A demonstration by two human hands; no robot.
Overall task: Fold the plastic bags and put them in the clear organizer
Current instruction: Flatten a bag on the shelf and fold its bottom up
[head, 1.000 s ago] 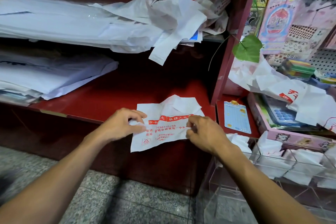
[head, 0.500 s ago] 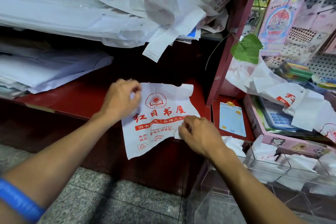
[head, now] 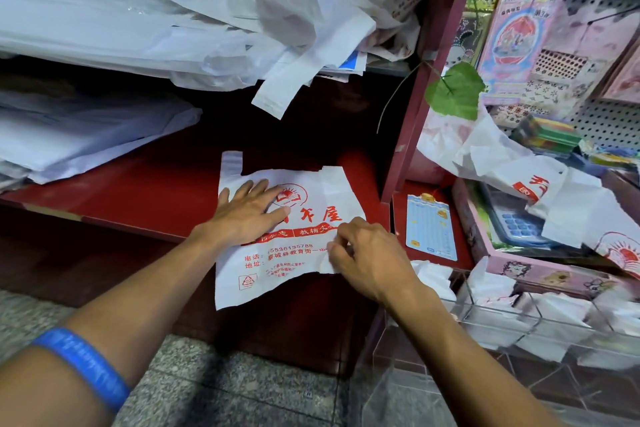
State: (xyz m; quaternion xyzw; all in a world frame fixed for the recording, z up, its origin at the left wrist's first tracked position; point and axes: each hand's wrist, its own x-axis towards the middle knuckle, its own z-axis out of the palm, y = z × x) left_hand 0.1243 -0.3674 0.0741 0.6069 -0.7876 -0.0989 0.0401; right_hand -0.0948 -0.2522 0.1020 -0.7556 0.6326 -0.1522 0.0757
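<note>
Flattening step: left hand (head: 247, 213) spread flat on bag (head: 311, 204), shelf (head: 156, 191); right hand (head: 367, 253) pinched bag's right edge. Next: fold, move right to organizer (head: 519, 319).

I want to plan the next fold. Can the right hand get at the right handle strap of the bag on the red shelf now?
Probably yes. The right hand pinches the bag at its right edge, and the right handle strap lies flat just beyond it, uncovered. The left hand presses flat on the bag further left, clear of that path.

Bag (head: 304, 218) on shelf (head: 145, 191), frame centre, lower edge overhanging. Loose bags (head: 242, 28) heaped upper left. Organizer (head: 519, 329) lower right.
</note>
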